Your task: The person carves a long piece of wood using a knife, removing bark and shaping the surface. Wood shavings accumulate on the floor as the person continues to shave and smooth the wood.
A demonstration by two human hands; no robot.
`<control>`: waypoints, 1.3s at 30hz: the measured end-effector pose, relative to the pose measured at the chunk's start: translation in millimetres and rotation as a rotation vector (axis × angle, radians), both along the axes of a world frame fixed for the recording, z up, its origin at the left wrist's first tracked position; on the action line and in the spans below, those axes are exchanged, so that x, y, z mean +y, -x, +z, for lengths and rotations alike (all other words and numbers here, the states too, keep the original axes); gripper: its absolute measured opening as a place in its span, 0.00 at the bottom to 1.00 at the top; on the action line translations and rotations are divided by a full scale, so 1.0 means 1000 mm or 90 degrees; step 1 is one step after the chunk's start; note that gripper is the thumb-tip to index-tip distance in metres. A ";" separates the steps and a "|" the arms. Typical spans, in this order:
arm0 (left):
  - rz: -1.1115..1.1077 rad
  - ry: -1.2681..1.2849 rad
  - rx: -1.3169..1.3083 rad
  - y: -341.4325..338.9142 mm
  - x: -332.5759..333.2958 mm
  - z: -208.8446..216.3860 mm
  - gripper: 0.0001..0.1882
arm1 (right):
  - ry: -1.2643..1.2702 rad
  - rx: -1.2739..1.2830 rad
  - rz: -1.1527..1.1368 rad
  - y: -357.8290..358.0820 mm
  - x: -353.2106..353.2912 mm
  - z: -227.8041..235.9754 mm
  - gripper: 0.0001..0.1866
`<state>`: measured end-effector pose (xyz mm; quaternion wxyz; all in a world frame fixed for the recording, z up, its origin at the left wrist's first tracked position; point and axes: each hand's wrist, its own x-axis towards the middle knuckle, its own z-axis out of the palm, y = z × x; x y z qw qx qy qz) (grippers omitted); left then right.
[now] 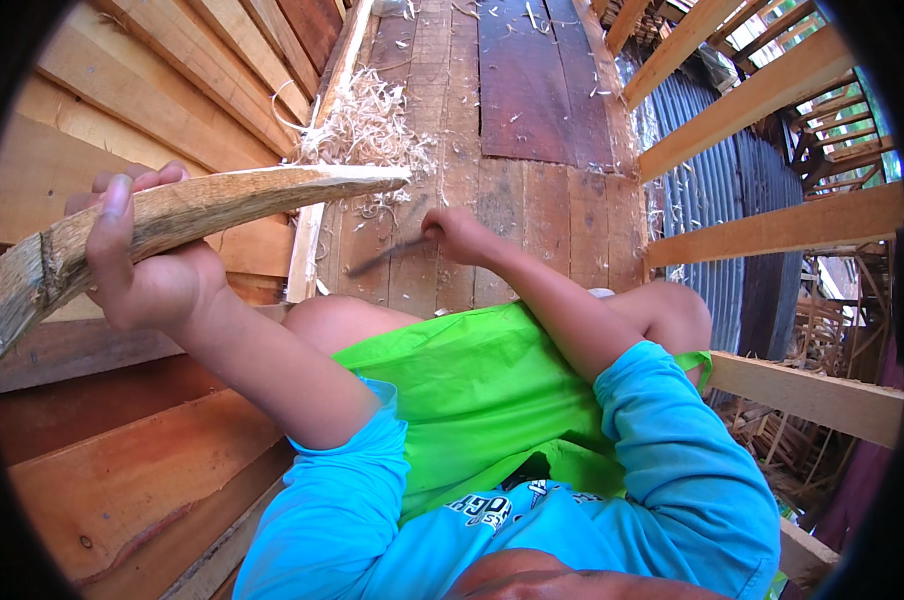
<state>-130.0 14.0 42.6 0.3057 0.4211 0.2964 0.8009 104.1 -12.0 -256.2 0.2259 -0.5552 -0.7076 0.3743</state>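
Note:
A long, curved piece of wood (227,197) slants across the left side, its pale pointed tip freshly cut and its thicker end running out past the left rim. My left hand (162,270) grips it from below, fingers wrapped over the far side. Just below the tip, my right hand (459,238) is closed round the handle of a knife (384,258). The dark blade points left and is smeared by motion. It appears apart from the wood, above the floorboards. Most of the handle is hidden in my fist.
Curly wood shavings (372,125) lie heaped on the plank floor (547,225) beyond the tip. Sawn boards (142,75) line the left side. On the right, wooden rails (772,228) stand before corrugated metal sheets (702,165). Green cloth (482,390) covers my lap between bent knees.

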 end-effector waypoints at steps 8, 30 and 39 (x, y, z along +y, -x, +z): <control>0.012 0.005 0.003 0.003 -0.001 0.000 0.09 | -0.022 -0.019 0.056 -0.033 0.013 0.007 0.12; -0.005 0.005 -0.007 -0.001 0.000 0.000 0.08 | -0.219 -0.202 -0.307 -0.146 0.026 0.029 0.19; -0.013 0.028 -0.035 -0.003 0.001 -0.001 0.09 | -0.146 -0.177 -0.296 -0.159 0.022 0.015 0.17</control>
